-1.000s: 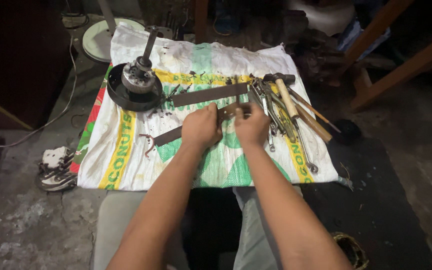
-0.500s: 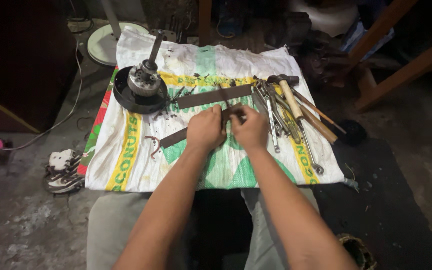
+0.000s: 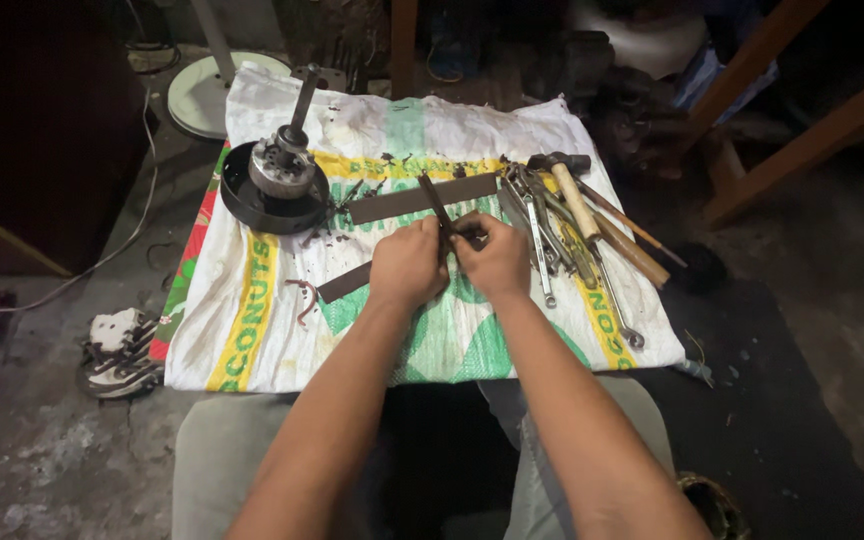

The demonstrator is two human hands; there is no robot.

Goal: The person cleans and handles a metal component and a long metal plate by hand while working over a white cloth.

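**Two hands gripping a thin dark tool over a sack spread on the floor**

At the middle of the spread sack, both hands are meeting, knuckles up. The left hand (image 3: 407,262) and the right hand (image 3: 497,255) are curling their fingers around a thin dark rod-like tool (image 3: 436,202), whose upper end is slanting up and to the left out of the clenched fingers. What exactly lies inside the fists is hidden.

Just under the left hand, a short dark flat strip (image 3: 344,282) is sticking out to the left, lying on the sack. Just beyond the hands, a longer dark flat strip (image 3: 422,198) is lying crosswise, and the rod's tip is crossing over it.

The woven sack (image 3: 252,330), white with green and yellow printing, is serving as a work mat on a grey floor. At its upper left, a round dark motor housing (image 3: 270,190) with a shaft pointing upward is resting on the sack. To the right of the hands, a cluster of spanners (image 3: 537,235) is lying beside a wooden-handled hammer (image 3: 570,188). Off the sack's left edge, a worn shoe (image 3: 117,350) is sitting on the floor. The person's grey-trousered knees are showing at the bottom.
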